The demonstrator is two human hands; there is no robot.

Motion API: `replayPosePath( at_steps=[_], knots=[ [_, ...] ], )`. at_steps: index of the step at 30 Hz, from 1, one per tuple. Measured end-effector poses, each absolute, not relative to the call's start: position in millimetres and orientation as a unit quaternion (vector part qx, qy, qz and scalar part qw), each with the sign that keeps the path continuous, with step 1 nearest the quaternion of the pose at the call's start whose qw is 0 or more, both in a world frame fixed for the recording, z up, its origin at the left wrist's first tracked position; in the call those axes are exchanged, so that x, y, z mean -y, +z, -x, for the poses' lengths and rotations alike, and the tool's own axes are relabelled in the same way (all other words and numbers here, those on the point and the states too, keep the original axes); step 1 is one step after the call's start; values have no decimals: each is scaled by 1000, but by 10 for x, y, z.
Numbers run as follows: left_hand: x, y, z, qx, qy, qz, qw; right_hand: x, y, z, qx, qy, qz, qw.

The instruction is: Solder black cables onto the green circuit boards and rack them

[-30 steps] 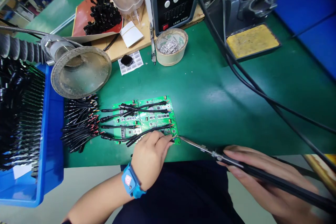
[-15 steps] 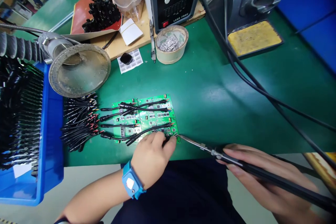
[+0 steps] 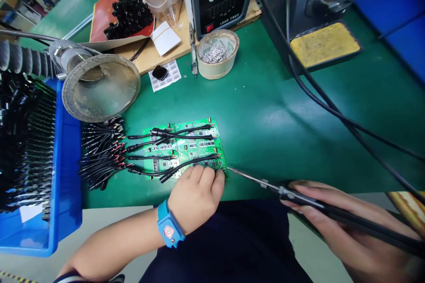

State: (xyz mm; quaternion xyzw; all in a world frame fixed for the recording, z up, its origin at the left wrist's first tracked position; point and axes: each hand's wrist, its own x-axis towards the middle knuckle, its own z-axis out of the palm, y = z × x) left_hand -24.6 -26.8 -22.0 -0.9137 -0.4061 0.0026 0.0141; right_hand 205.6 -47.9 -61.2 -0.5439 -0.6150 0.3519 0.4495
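A green circuit board panel (image 3: 182,149) lies on the bench with several short black cables (image 3: 195,136) across it, their red wire ends on the board. My left hand (image 3: 195,192), with a blue wrist strap (image 3: 170,224), rests on the panel's lower right corner. Its fingers are curled closed and pressed down; what they hold, if anything, is hidden beneath them. In my right hand (image 3: 345,221) is a black soldering iron (image 3: 318,205), gripped like a pen. The iron's tip points left, just off the panel's right edge near my left fingers.
Left of the panel lie piled black cables (image 3: 102,154), then a blue bin (image 3: 68,177) of parts. A fume extractor hood (image 3: 101,90) hangs above them. Behind stand a solder scrap bowl (image 3: 215,64), a soldering station (image 3: 221,9) and a yellow sponge (image 3: 325,44). The iron's cord (image 3: 325,106) crosses the right side.
The soldering iron has drawn back to the right, its tip leaving the panel's lower right corner. My left hand has shifted slightly right, with its fingers more tucked under.
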Motion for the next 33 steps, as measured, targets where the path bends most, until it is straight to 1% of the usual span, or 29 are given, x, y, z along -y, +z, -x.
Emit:
replayPosePath(
  at_steps=[6, 17, 24, 33],
  knots=[
    [224, -243, 278, 393, -65, 917, 12, 470, -705, -2077, 626, 371, 497, 473],
    [138, -313, 392, 406, -76, 907, -87, 409, -759, -2118, 675, 346, 465, 457],
    [122, -294, 382, 401, -77, 910, -74, 355, -697, -2090, 711, 305, 459, 438],
    [161, -311, 364, 407, -71, 909, -63, 356, -666, -2087, 711, 303, 464, 433]
  ],
)
